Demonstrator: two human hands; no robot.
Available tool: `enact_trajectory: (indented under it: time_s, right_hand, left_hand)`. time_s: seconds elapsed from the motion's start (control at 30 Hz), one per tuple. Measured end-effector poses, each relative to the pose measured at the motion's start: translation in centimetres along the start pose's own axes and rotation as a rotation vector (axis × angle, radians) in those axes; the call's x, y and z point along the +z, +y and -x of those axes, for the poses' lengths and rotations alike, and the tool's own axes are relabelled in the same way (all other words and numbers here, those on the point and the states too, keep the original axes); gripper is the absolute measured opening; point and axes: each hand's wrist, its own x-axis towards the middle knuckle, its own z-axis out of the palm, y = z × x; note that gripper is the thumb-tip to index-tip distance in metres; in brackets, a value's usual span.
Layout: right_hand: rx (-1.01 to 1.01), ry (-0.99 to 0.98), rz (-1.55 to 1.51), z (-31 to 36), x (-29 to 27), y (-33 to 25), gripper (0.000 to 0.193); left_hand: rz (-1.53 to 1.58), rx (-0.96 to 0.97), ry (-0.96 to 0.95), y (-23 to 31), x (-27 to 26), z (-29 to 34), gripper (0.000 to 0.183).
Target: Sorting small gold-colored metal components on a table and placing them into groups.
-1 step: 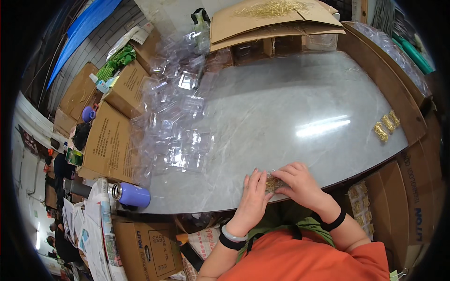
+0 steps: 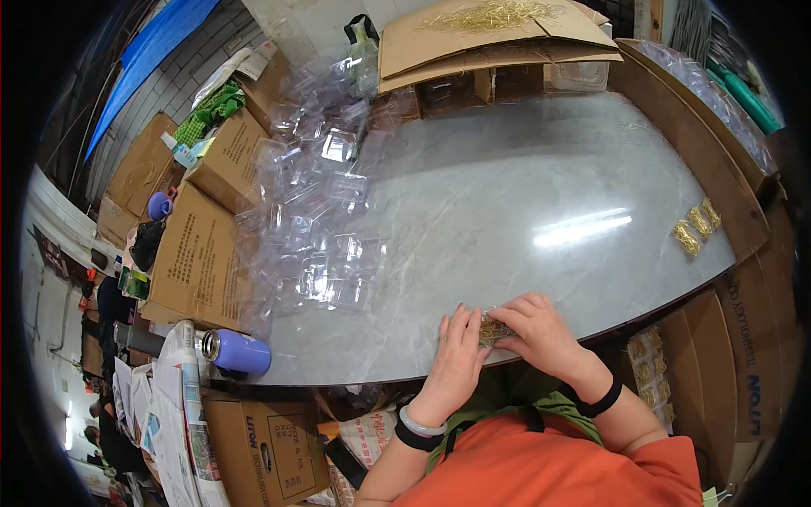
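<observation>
Between my hands, at the table's near edge, lies a small clear plastic box with thin gold pieces in it. My left hand rests along the box's left side, fingers together and the thumb against it. From the right, my right hand curls its thumb and fingers around the box. Fingers and palms hide much of it. Toward the right end of the table sit three tied gold bundles. A heap of clear plastic boxes covers the table's left side.
A purple bottle lies at the near left corner. Cardboard boxes wall the left side. A cardboard sheet with loose gold strands stands at the back. Below the right edge, a carton is beside filled clear boxes.
</observation>
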Motion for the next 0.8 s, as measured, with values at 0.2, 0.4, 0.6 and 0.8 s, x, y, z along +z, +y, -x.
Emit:
enact_trajectory:
  time_s: [0.2,0.4,0.6,0.8]
  right_hand:
    - [-0.021,0.057,0.090,-0.6,-0.9,-0.2,0.055]
    - [0.039,0.049,0.076,-0.2,-0.7,-0.3,0.046]
    - [0.103,0.117,0.086,0.5,0.4,-2.2,0.041]
    - [0.181,0.222,-0.249,1.5,2.6,-3.4,0.049]
  left_hand:
    - [-0.003,0.012,0.021,0.5,-0.1,0.0,0.061]
    - [-0.029,0.003,0.035,0.6,0.1,-0.1,0.057]
    - [-0.015,0.020,0.028,0.5,-0.1,0.0,0.056]
    - [0.039,0.000,-0.018,0.4,-0.5,0.1,0.063]
